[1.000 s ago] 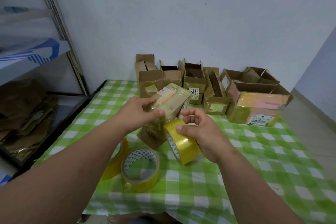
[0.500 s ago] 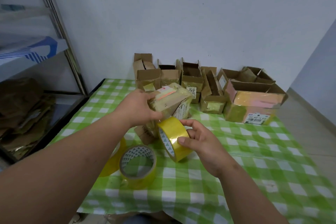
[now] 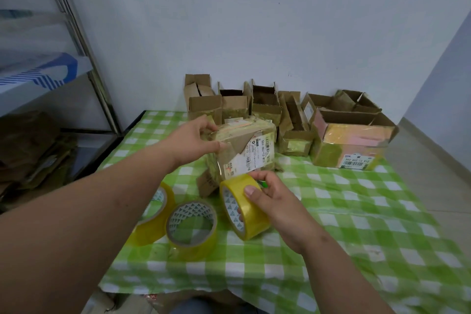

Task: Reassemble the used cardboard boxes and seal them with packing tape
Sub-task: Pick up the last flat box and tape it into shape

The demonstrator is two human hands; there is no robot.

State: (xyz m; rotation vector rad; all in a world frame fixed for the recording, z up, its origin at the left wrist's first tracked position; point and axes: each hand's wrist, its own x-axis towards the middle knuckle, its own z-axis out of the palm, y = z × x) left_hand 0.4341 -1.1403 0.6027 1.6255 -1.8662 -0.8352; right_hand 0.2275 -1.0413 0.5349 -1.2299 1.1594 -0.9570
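Frame centre: left hand [image 3: 196, 141] is gripping the small taped box [image 3: 242, 150], fingers curled over its top left edge. Just below, right hand [image 3: 270, 201] is pinching the yellow tape roll [image 3: 243, 208]. Judgement: start the strip on a clean flap, pull it taut, keep the box steady.

A single wide-angle camera worn on the person's head looks forward and down across a worktop [image 3: 356, 211] covered in green-checked cloth, toward the white wall [image 3: 254, 20] at its far edge. Both forearms enter from the near edge, with the left hand [image 3: 193, 140] and right hand [image 3: 272, 199] close to the lens at mid-frame. A row of open cardboard boxes [image 3: 265, 104] marks the far side; a metal shelving unit [image 3: 84, 54] bends along the left margin.
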